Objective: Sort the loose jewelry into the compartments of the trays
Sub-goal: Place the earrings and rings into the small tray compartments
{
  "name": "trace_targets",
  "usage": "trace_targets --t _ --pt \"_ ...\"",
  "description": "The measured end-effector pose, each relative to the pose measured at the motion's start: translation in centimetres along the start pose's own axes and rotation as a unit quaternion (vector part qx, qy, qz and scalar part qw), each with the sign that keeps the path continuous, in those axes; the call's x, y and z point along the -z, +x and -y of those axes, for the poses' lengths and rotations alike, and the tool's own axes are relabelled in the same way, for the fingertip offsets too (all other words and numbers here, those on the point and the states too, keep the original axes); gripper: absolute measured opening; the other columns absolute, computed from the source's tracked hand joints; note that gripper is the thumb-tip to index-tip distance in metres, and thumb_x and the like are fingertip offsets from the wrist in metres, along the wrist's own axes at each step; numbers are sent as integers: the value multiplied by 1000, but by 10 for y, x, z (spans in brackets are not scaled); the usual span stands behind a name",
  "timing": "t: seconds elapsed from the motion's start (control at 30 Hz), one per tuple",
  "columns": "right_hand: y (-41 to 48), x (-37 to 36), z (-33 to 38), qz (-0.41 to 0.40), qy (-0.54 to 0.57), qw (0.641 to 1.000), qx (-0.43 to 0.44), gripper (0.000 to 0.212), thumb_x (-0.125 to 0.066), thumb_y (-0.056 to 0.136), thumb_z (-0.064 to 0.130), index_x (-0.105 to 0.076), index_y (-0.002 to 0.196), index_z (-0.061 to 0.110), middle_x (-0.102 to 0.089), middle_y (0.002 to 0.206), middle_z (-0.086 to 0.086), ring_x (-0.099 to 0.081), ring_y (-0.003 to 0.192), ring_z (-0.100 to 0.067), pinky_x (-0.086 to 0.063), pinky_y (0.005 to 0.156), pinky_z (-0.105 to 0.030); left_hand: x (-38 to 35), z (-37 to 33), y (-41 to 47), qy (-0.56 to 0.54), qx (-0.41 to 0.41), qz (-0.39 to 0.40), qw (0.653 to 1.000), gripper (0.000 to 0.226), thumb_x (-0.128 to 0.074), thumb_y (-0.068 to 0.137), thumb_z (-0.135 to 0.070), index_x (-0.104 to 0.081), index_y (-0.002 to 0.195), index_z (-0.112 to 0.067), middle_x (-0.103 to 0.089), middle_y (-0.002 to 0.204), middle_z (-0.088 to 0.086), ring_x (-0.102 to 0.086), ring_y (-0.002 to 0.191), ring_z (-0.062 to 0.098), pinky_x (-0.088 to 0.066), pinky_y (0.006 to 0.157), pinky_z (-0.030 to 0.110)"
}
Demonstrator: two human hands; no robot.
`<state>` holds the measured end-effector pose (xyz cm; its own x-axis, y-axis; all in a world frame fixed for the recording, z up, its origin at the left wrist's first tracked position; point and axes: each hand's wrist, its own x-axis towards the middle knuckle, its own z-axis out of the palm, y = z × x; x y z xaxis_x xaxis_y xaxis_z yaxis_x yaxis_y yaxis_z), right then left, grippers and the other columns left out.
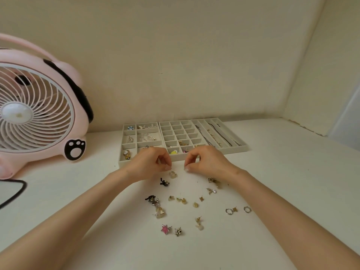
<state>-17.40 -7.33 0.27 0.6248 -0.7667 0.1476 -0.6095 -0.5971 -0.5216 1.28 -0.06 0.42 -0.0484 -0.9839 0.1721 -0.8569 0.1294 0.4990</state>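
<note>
Three pale trays stand side by side at the back of the white table: a left tray (121,160) with wide compartments, a middle tray (162,131) with a grid of small cells, and a right tray (236,151) with long slots holding chains. My left hand (152,162) and right hand (208,161) hover just in front of the trays, both with thumb and forefinger pinched. My right hand pinches a tiny silver earring (185,166). Nothing shows in the left pinch. Below them lie a pale ring (172,174) and a black charm (164,182).
Several loose pieces are scattered nearer me: a pink star (165,228), a checkered piece (177,231), two silver hoops (228,211), a gold cluster (213,181). A big pink fan (39,114) stands at the left, a black-edged object (13,191) below it. Walls close the back and right.
</note>
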Motion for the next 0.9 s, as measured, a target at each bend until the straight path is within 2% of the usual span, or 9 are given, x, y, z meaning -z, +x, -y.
trace_targets --t 0.1,0.2,0.33,0.5,0.67,0.8,0.9 --pt "0 4 -4 -1 3 1000 -4 5 -74 75 24 -72 78 27 -68 83 14 -55 74 1 -40 65 -20 -3 -4 2 1 2 11 1000 13 -73 78 -27 -62 84 -24 -56 76 -14 -49 67 3 -37 60 14" --pt "0 8 -8 10 7 1000 -7 8 -75 75 23 -73 77 29 -68 85 15 -50 63 5 -39 66 -20 -6 -5 5 35 8 39 999 21 -75 74 -37 -62 84 -24 -56 79 -15 -47 67 0 -39 61 17" --pt "0 14 -13 32 22 999 -11 16 -76 76 21 -74 88 31 -68 86 12 -49 67 3 -42 72 -22 -7 -7 6 55 1 45 998 18 -72 77 -37 -60 80 -24 -56 76 -17 -47 64 0 -40 61 20" --pt "-4 26 -24 -6 58 998 -28 15 -75 78 14 -74 90 23 -68 88 3 -47 59 3 -38 63 -16 -10 -3 5 55 -19 19 998 12 -68 82 -31 -58 76 -29 -58 77 -17 -54 72 5 -48 70 28" --pt "-8 33 -38 -49 91 994 -33 9 -70 82 12 -75 87 18 -66 79 12 -49 58 17 -35 59 -9 -10 -2 6 38 -11 41 998 23 -76 72 -41 -60 84 -29 -61 84 -15 -54 73 2 -48 69 26" --pt "-10 35 -51 -72 102 991 -48 13 -69 82 10 -73 83 23 -69 82 12 -51 64 19 -35 63 -10 -11 -1 8 72 -21 54 996 15 -74 75 -34 -60 79 -31 -62 84 -11 -55 74 3 -49 69 25" --pt "-11 33 -59 -81 108 989 -59 15 -68 83 10 -72 83 24 -68 83 12 -52 63 18 -36 62 -7 -9 -6 18 48 -34 17 998 14 -74 76 -27 -63 83 -25 -63 82 -10 -54 72 5 -48 70 28"
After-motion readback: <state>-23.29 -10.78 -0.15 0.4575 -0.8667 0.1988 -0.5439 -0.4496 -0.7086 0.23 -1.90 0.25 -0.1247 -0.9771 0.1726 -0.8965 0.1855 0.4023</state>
